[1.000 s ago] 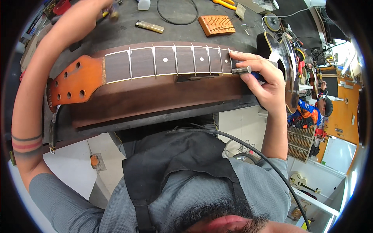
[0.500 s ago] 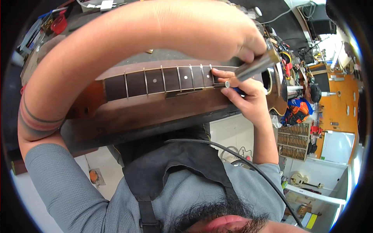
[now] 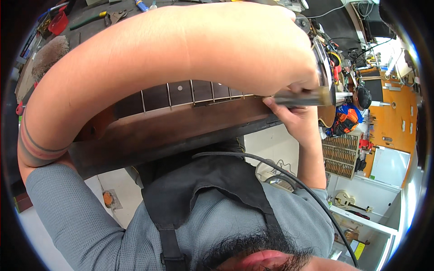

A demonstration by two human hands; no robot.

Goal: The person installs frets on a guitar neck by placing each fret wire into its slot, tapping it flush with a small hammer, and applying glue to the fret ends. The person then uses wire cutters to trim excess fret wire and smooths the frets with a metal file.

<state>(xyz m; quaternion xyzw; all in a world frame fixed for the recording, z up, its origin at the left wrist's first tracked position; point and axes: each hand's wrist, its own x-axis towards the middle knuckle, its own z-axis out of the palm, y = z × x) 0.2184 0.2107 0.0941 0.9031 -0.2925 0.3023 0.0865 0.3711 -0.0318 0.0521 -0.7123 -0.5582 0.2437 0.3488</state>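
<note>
My left hand [image 3: 294, 58] reaches across the picture, fingers curled around a blurred, short metal tool with a brass-coloured end [image 3: 296, 98], like a small hammer head. Directly beneath that tool, my right hand [image 3: 298, 119] is bent at the end of the fretboard, thumb showing, its fingers and what they hold mostly hidden. The dark fretboard [image 3: 181, 94], with metal frets and white dots, lies on a brown wooden support [image 3: 176, 131]. Its orange headstock [image 3: 97, 126] is largely behind my left forearm, which also covers much of the fretboard.
Behind my arm are pliers [image 3: 99, 18], a red container [image 3: 58, 21] and a fluffy pad [image 3: 49, 56]. A guitar body [image 3: 326, 115] is right of my hands. A person in a dark cap and blue-orange clothing [image 3: 346, 119] is beyond it. A cable [image 3: 289, 176] crosses my apron.
My left hand has swung from the upper left across to the right, bringing the metal tool down over my right hand. It now hides most of that hand and the fretboard.
</note>
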